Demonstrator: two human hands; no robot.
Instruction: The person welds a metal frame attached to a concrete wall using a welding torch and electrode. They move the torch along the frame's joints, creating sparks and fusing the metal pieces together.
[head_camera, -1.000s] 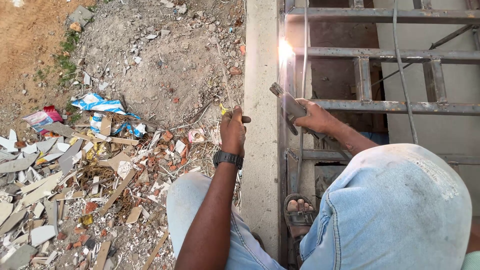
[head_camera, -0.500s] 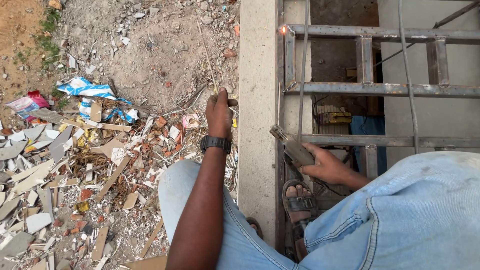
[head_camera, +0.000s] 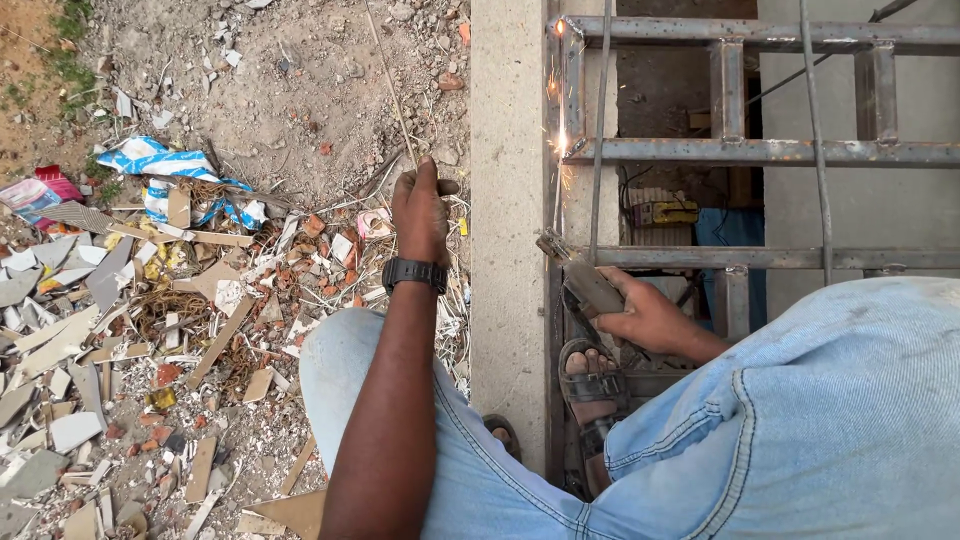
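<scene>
My left hand (head_camera: 420, 212) is closed around a thin bare rod (head_camera: 388, 80) that points away over the rubble below; a black watch (head_camera: 414, 272) sits on that wrist. My right hand (head_camera: 652, 320) grips a grey welding electrode holder (head_camera: 585, 280) beside the concrete ledge (head_camera: 508, 200). Its thin electrode rises toward the upright of a rusty steel grille (head_camera: 770, 152), where small sparks (head_camera: 560, 120) fall. A sandalled foot (head_camera: 590, 375) rests on the grille under the holder.
Far below on the left lies dirt ground with broken tiles and debris (head_camera: 120, 330) and a blue-white sack (head_camera: 165, 165). Two thin steel rods (head_camera: 815, 130) cross the grille. My legs in light blue jeans (head_camera: 800, 420) fill the lower right.
A bright arc glowed at the grille's upper corner a second ago; now only small sparks show. My right hand with the holder has drawn back toward me. My left hand keeps the rod.
</scene>
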